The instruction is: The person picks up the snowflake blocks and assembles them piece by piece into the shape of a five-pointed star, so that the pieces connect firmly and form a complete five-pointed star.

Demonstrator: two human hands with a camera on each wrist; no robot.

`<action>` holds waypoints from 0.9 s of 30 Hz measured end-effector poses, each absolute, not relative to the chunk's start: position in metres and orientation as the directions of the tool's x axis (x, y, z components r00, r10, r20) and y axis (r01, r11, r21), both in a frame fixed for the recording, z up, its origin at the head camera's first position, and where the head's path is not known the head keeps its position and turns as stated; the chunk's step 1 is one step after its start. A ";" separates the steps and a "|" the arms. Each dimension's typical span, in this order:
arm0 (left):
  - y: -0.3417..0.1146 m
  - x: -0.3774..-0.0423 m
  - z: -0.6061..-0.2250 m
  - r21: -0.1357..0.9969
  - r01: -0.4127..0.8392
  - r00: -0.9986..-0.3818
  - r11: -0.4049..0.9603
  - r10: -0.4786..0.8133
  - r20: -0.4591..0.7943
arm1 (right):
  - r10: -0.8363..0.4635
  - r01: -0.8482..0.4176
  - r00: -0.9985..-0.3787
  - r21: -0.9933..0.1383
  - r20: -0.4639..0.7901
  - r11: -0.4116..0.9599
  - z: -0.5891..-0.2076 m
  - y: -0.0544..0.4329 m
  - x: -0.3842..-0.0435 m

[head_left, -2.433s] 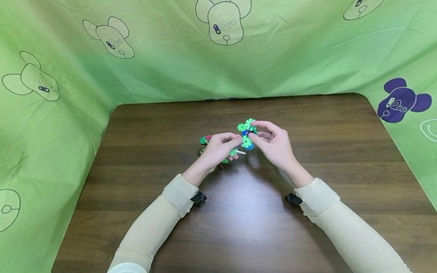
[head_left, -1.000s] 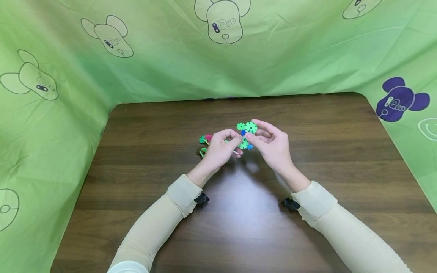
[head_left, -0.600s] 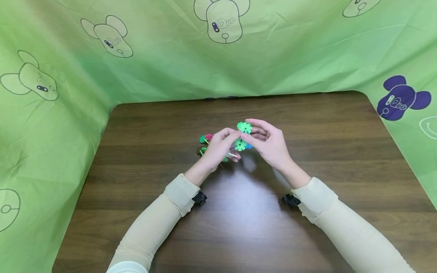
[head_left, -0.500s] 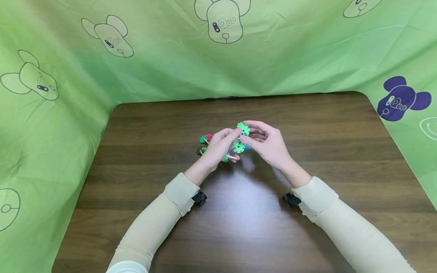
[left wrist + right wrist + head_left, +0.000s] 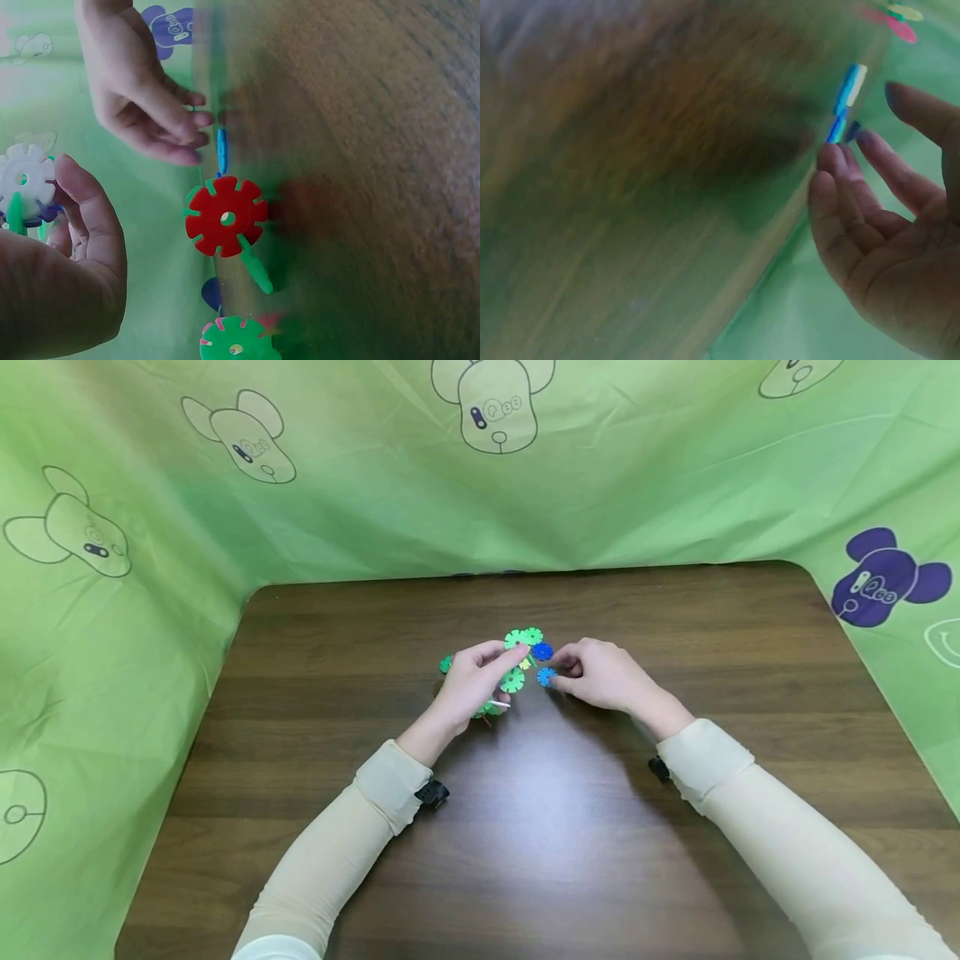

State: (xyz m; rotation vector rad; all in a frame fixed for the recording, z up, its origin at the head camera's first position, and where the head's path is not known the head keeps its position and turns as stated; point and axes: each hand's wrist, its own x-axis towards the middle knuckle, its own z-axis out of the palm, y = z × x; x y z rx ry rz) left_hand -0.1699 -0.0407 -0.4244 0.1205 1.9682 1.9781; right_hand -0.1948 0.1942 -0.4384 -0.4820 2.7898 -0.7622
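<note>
Grips an assembly of notched green, blue and yellow plastic discs (image 5: pixel 513 682) above the dark brown wooden surface (image 5: pixel 330 693) with the left hand (image 5: pixel 467 683). Holds the right hand (image 5: pixel 602 674) just beside a light-blue notched plastic disc (image 5: pixel 545 677), with fingers loosely bent and slightly parted; cannot tell about contact.
</note>
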 end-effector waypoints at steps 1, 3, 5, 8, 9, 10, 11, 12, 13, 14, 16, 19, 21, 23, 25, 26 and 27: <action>-0.041 -0.170 -0.424 0.983 -0.183 -0.938 0.021 0.294 -0.181 | -0.374 -0.270 -0.919 -0.498 -0.120 0.824 -0.440 0.194 -0.196; -0.041 -0.170 -0.425 0.984 -0.179 -0.943 0.013 0.283 -0.176 | -0.391 -0.298 -0.913 -0.457 -0.120 0.838 -0.443 0.191 -0.197; -0.042 -0.170 -0.425 0.984 -0.178 -0.946 0.001 0.274 -0.171 | -0.400 -0.318 -0.910 -0.430 -0.112 0.845 -0.445 0.189 -0.198; -0.042 -0.170 -0.424 0.985 -0.173 -0.950 -0.013 0.267 -0.163 | -0.398 -0.318 -0.910 -0.418 -0.119 0.851 -0.448 0.186 -0.200; -0.042 -0.170 -0.424 0.986 -0.169 -0.951 -0.014 0.266 -0.159 | -0.396 -0.311 -0.909 -0.421 -0.129 0.852 -0.448 0.185 -0.200; -0.042 -0.170 -0.424 0.986 -0.166 -0.951 -0.017 0.266 -0.156 | -0.393 -0.302 -0.909 -0.430 -0.140 0.851 -0.448 0.185 -0.201; -0.043 -0.170 -0.424 0.986 -0.164 -0.952 -0.020 0.265 -0.153 | -0.390 -0.290 -0.909 -0.442 -0.151 0.849 -0.449 0.185 -0.201; -0.043 -0.170 -0.424 0.986 -0.163 -0.953 -0.022 0.263 -0.151 | -0.384 -0.275 -0.909 -0.457 -0.163 0.846 -0.449 0.184 -0.201; -0.043 -0.171 -0.424 0.987 -0.160 -0.954 -0.024 0.261 -0.149 | -0.380 -0.261 -0.909 -0.474 -0.174 0.841 -0.448 0.185 -0.201; -0.043 -0.171 -0.424 0.987 -0.161 -0.955 -0.028 0.258 -0.148 | -0.380 -0.249 -0.907 -0.497 -0.182 0.831 -0.448 0.185 -0.201; -0.042 -0.171 -0.425 0.986 -0.162 -0.956 -0.035 0.255 -0.148 | -0.376 -0.220 -0.908 -0.551 -0.187 0.805 -0.446 0.185 -0.200; -0.042 -0.171 -0.426 0.987 -0.153 -0.957 -0.036 0.255 -0.139 | -0.364 -0.179 -0.916 -0.641 -0.168 0.746 -0.443 0.188 -0.196; -0.041 -0.171 -0.427 0.988 -0.147 -0.958 -0.042 0.257 -0.131 | -0.344 -0.149 -0.928 -0.705 -0.142 0.693 -0.440 0.189 -0.192; -0.040 -0.171 -0.427 0.990 -0.133 -0.959 -0.046 0.258 -0.117 | -0.319 -0.121 -0.941 -0.766 -0.114 0.631 -0.438 0.191 -0.188; -0.040 -0.171 -0.427 0.991 -0.125 -0.961 -0.052 0.254 -0.108 | -0.295 -0.090 -0.951 -0.825 -0.095 0.557 -0.434 0.191 -0.183; -0.039 -0.171 -0.427 0.991 -0.124 -0.962 -0.055 0.250 -0.106 | -0.283 -0.075 -0.955 -0.852 -0.087 0.518 -0.433 0.191 -0.181; -0.039 -0.171 -0.427 0.991 -0.119 -0.964 -0.055 0.245 -0.102 | -0.271 -0.065 -0.959 -0.876 -0.077 0.478 -0.431 0.191 -0.179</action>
